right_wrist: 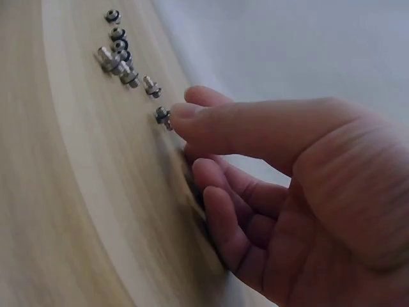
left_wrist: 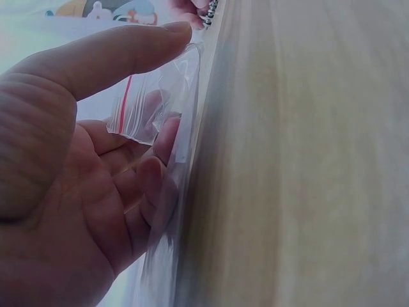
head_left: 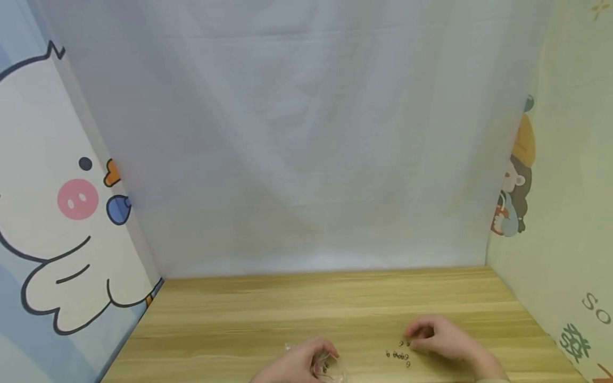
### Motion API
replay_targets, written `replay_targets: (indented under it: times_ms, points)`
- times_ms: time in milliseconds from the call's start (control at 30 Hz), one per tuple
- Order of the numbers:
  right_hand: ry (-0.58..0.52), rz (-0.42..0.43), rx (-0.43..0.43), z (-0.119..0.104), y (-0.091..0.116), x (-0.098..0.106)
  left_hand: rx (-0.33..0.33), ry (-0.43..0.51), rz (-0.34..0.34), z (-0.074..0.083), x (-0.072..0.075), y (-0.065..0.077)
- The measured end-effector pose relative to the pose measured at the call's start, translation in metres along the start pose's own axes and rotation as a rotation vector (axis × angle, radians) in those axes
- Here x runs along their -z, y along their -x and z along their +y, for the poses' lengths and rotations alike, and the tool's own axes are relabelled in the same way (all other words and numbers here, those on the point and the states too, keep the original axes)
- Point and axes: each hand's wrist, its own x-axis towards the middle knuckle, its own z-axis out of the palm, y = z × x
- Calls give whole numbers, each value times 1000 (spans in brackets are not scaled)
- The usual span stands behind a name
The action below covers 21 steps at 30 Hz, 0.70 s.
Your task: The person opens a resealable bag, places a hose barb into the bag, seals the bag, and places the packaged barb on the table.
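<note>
My left hand [head_left: 298,364] grips a clear zip bag [left_wrist: 144,105] with a red line along its seal, the thumb on one side and the curled fingers on the other. In the head view a few small dark pieces show inside the bag, low at the table's front edge. My right hand [head_left: 445,340] is low over the table to the right, thumb and fingers bent with a gap between them. Several small metal screw-like fittings [right_wrist: 114,61] with dark rings lie loosely grouped beside it. The thumb tip overlaps the nearest fitting [right_wrist: 161,115] in the right wrist view.
The wood-grain table [head_left: 239,308] runs back to a plain white cloth backdrop [head_left: 297,159]. Printed cartoon panels stand along the left [head_left: 57,186] and right [head_left: 565,213] sides.
</note>
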Motion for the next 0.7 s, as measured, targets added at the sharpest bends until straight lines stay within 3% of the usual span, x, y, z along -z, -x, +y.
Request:
replay_targets:
  times_ms: [233, 400, 700]
  points:
    - [24, 22, -18, 3, 0, -2, -32, -40, 11, 0, -2, 1]
    - [75, 45, 21, 5, -1, -5, -19, -14, 4, -1, -1, 0]
    - [98, 52, 6, 4, -1, -6, -21, -27, -8, 0, 1, -1]
